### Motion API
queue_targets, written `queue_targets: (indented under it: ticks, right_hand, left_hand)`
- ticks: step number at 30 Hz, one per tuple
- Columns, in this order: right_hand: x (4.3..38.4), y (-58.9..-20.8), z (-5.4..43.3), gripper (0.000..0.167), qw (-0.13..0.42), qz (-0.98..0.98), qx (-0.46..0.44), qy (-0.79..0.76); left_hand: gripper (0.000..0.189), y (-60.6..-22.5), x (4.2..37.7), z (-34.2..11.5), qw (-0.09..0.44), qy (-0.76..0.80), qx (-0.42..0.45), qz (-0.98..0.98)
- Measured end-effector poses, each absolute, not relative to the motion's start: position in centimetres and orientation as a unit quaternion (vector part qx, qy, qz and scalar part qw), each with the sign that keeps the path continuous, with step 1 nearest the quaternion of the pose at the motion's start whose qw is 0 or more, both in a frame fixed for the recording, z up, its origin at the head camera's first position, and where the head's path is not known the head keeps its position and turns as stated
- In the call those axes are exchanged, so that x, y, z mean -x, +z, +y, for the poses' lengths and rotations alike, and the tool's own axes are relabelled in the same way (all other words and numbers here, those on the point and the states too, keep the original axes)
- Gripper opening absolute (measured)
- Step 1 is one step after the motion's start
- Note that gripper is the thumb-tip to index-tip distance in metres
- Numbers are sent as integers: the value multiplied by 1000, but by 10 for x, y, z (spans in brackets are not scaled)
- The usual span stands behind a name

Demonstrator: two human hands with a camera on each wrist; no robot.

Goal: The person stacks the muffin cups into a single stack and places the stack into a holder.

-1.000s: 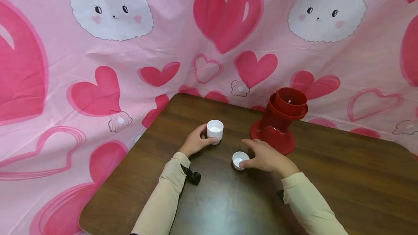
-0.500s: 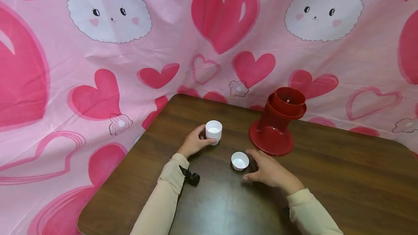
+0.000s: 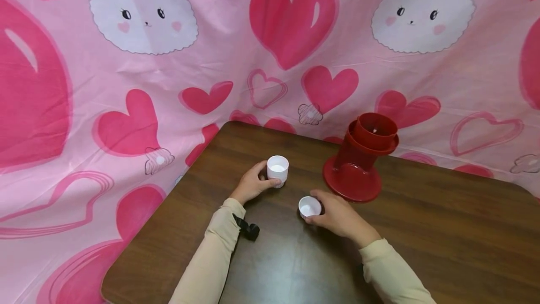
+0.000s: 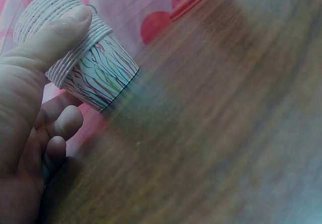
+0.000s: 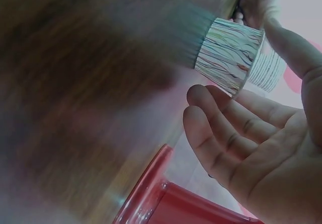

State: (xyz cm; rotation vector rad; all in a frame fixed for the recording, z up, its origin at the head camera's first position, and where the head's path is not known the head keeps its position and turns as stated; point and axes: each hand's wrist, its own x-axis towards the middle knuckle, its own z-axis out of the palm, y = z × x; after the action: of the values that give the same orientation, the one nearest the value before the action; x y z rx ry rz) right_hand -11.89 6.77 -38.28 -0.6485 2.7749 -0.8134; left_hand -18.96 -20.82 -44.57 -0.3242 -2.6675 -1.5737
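Note:
My left hand [image 3: 253,183] grips a stack of white paper baking cups [image 3: 277,165], thumb across the nested rims in the left wrist view. Coloured wavy lines cover the lowest cup's side [image 4: 108,70]. To the right and nearer me, a single paper baking cup [image 3: 310,206] stands on the table, mouth up. Around its rim my right hand [image 3: 339,215] pinches with thumb and fingers. The same wavy print shows on this cup [image 5: 229,53] in the right wrist view, where the other fingers of the hand [image 5: 266,148] extend below it.
A red plastic stand [image 3: 356,177] with a round base and a cylindrical top rises just beyond my right hand. The brown wooden table [image 3: 443,229] has rounded corners. A pink cloth with hearts and rabbits [image 3: 236,60] hangs behind and at the left.
My right hand touched the single cup, drew back from it to the right with fingers spread, then came back and now pinches its rim. My left hand keeps its grip on the stack.

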Motion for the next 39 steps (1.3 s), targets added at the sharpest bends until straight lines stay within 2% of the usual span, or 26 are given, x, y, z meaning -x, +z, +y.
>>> queue_targets:
  ticks: [4, 15, 20, 29, 39]
  right_hand:
    - [121, -382, 66, 70, 91, 933, 220, -271]
    - [141, -375, 61, 55, 63, 912, 231, -332]
    - [154, -367, 58, 61, 56, 898, 206, -386]
    - [176, -352, 41, 67, 13, 868, 185, -461]
    - [190, -349, 16, 64, 30, 852, 168, -496]
  left_hand:
    - [66, -444, 190, -209, 13, -502, 103, -859]
    - [64, -446, 190, -210, 11, -504, 104, -857]
    - [65, -446, 190, -210, 10, -507, 107, -855]
    - [64, -444, 190, -209, 9, -505, 106, -856]
    - [63, -444, 190, -209, 6, -507, 109, -855]
